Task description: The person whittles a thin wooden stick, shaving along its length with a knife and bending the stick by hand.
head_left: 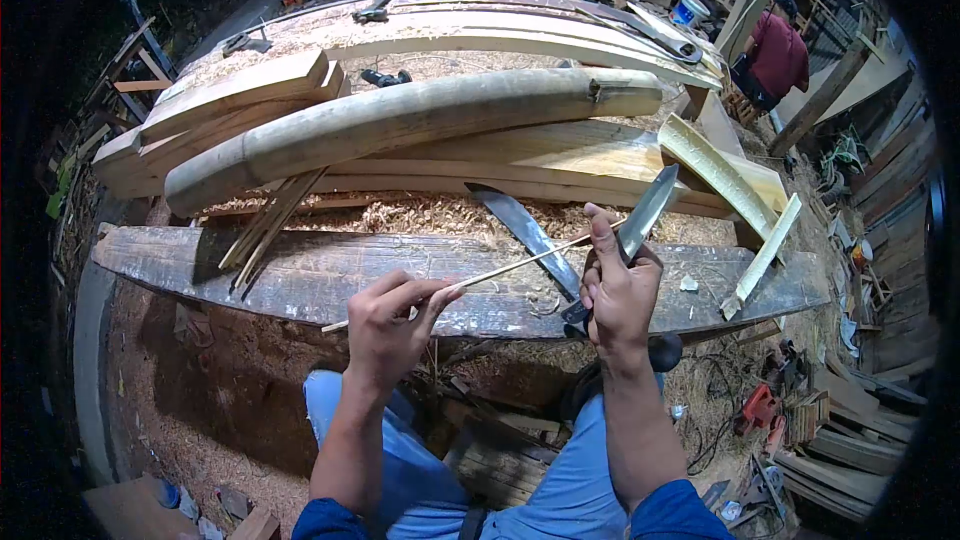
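Observation:
My left hand (393,325) pinches a thin bamboo strip (510,266) that slants up to the right across the plank. In my right hand (622,300) is a knife (651,206), its blade pointing up and away. The strip's upper end reaches my right thumb and the blade; whether the edge touches it I cannot tell. A second, broad-bladed knife (522,227) lies on the plank, its dark handle just left of my right hand. Several thin bamboo sticks (272,227) rest in a bunch to the left.
A scuffed wooden plank (300,265) spans in front of my knees. Beyond it a thick bamboo pole (420,123) lies over timber beams (500,152). Split bamboo pieces (722,168) lean at right. Wood shavings, a hammer (380,5), a dark tool (385,78) and two people (775,55) are farther off.

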`<state>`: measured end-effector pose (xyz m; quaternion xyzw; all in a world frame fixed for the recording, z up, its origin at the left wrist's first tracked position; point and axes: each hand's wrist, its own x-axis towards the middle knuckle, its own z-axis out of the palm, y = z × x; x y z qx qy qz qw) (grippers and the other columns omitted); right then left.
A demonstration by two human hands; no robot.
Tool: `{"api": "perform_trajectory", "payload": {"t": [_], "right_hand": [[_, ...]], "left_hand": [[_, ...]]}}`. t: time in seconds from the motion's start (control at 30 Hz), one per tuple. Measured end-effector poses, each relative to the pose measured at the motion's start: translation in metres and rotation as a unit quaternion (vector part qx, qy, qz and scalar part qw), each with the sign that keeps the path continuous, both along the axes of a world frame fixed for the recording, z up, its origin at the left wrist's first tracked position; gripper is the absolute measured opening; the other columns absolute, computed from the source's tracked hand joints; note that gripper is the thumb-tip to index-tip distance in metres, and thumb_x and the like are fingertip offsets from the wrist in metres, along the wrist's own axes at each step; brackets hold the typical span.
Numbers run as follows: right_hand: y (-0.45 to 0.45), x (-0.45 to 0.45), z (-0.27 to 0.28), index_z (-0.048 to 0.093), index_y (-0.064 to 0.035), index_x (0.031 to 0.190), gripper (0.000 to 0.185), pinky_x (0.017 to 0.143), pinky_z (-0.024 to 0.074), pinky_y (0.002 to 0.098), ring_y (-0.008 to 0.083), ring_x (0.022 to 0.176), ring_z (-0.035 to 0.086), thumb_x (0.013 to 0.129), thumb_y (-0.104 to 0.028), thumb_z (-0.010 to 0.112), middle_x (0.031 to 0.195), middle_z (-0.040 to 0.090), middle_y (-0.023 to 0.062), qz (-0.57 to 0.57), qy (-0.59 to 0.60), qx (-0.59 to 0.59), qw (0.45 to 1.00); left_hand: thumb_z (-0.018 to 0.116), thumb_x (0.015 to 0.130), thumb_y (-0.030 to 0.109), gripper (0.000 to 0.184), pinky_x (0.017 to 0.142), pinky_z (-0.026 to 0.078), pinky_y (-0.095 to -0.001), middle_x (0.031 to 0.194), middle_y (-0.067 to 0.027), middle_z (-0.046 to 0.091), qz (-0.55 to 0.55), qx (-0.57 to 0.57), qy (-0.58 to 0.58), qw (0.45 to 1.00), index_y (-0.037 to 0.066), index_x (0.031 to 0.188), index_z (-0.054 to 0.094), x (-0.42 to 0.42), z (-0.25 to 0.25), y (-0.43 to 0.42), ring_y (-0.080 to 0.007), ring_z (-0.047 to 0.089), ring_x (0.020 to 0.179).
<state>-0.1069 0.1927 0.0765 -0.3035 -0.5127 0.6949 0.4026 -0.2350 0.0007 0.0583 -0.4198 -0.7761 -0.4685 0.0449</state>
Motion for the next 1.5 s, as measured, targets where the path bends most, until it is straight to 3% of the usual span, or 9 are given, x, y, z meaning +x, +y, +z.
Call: {"api": "perform_trajectory", "payload": {"t": [0.13, 0.27, 0.43, 0.53, 0.6, 0.9, 1.03, 1.27, 1.5], "right_hand": [[-0.004, -0.003, 0.001, 0.072, -0.0028, 0.109, 0.023, 0.036, 0.0266, 0.0212, 0.0007, 0.041, 0.038, 0.094, -0.020, 0.070, 0.056, 0.049, -0.0079, -0.012, -0.008, 0.049, 0.999], [-0.002, -0.004, -0.001, 0.071, -0.0027, 0.111, 0.023, 0.037, 0.0270, 0.0207, 0.0004, 0.041, 0.038, 0.095, -0.019, 0.068, 0.057, 0.050, -0.0073, 0.019, 0.008, 0.014, 1.000], [-0.013, -0.011, 0.008, 0.069, -0.0023, 0.112, 0.025, 0.036, 0.0268, 0.0201, 0.0014, 0.040, 0.036, 0.100, -0.023, 0.060, 0.071, 0.068, 0.0066, 0.033, 0.043, 0.027, 0.998], [-0.011, -0.011, -0.005, 0.067, -0.0008, 0.105, 0.027, 0.036, 0.0263, 0.0200, 0.0021, 0.040, 0.036, 0.101, -0.026, 0.058, 0.076, 0.071, 0.0117, 0.046, 0.056, 0.028, 0.997], [-0.014, -0.012, -0.005, 0.065, 0.0001, 0.099, 0.030, 0.036, 0.0262, 0.0199, 0.0028, 0.040, 0.036, 0.101, -0.029, 0.057, 0.073, 0.069, 0.0103, 0.047, 0.045, 0.030, 0.997], [-0.020, -0.018, -0.007, 0.058, -0.0038, 0.095, 0.028, 0.035, 0.0273, 0.0213, 0.0040, 0.040, 0.035, 0.100, -0.031, 0.059, 0.064, 0.056, 0.0020, 0.147, 0.052, -0.110, 0.982], [-0.022, -0.017, -0.014, 0.056, -0.0055, 0.093, 0.026, 0.036, 0.0287, 0.0213, 0.0045, 0.041, 0.036, 0.100, -0.030, 0.059, 0.077, 0.063, 0.0074, 0.128, 0.021, -0.084, 0.988], [-0.020, -0.017, -0.022, 0.059, -0.0023, 0.093, 0.031, 0.036, 0.0304, 0.0214, 0.0051, 0.040, 0.037, 0.100, -0.033, 0.059, 0.083, 0.068, 0.0125, 0.167, 0.019, -0.100, 0.981], [-0.019, -0.016, -0.033, 0.061, -0.0008, 0.096, 0.034, 0.034, 0.0288, 0.0198, 0.0041, 0.037, 0.034, 0.102, -0.034, 0.054, 0.081, 0.067, 0.0106, 0.193, 0.033, -0.107, 0.975]], "left_hand": [[0.080, 0.079, 0.008, 0.007, 0.055, 0.045, -0.0268, 0.072, -0.0053, 0.068, 0.022, 0.008, 0.018, 1.000, 0.007, 0.085, 0.077, -0.002, -0.003, -0.005, -0.0130, 0.061, 0.061], [0.081, 0.077, 0.009, 0.007, 0.054, 0.044, -0.0273, 0.072, -0.0048, 0.067, 0.031, -0.005, 0.024, 0.999, 0.007, 0.083, 0.077, -0.001, 0.002, -0.008, -0.0131, 0.060, 0.061], [0.085, 0.071, 0.012, 0.015, 0.064, 0.046, -0.0321, 0.075, -0.0034, 0.067, 0.117, 0.010, 0.119, 0.986, 0.009, 0.081, 0.076, -0.009, 0.005, -0.018, -0.0170, 0.061, 0.068], [0.087, 0.068, 0.014, 0.018, 0.067, 0.044, -0.0329, 0.076, -0.0032, 0.067, 0.130, 0.028, 0.139, 0.981, 0.008, 0.079, 0.074, -0.021, 0.003, -0.029, -0.0186, 0.061, 0.070], [0.087, 0.067, 0.015, 0.018, 0.068, 0.043, -0.0326, 0.076, -0.0032, 0.067, 0.146, 0.022, 0.172, 0.974, 0.008, 0.076, 0.073, -0.025, 0.005, -0.034, -0.0179, 0.061, 0.070], [0.090, 0.066, 0.025, 0.023, 0.074, 0.033, -0.0316, 0.072, 0.0010, 0.066, 0.160, 0.001, 0.093, 0.983, 0.012, 0.071, 0.072, -0.043, -0.003, -0.057, -0.0159, 0.059, 0.070], [0.088, 0.068, 0.026, 0.022, 0.076, 0.032, -0.0313, 0.071, 0.0015, 0.065, 0.165, -0.015, 0.100, 0.981, 0.011, 0.070, 0.071, -0.042, -0.003, -0.059, -0.0153, 0.057, 0.068], [0.087, 0.070, 0.027, 0.022, 0.076, 0.032, -0.0314, 0.071, 0.0016, 0.066, 0.168, -0.044, 0.117, 0.978, 0.012, 0.071, 0.071, -0.045, -0.005, -0.064, -0.0148, 0.056, 0.066], [0.086, 0.070, 0.028, 0.024, 0.073, 0.031, -0.0312, 0.068, 0.0028, 0.064, 0.155, -0.047, 0.102, 0.981, 0.012, 0.068, 0.068, -0.047, -0.011, -0.067, -0.0131, 0.051, 0.059]]}}
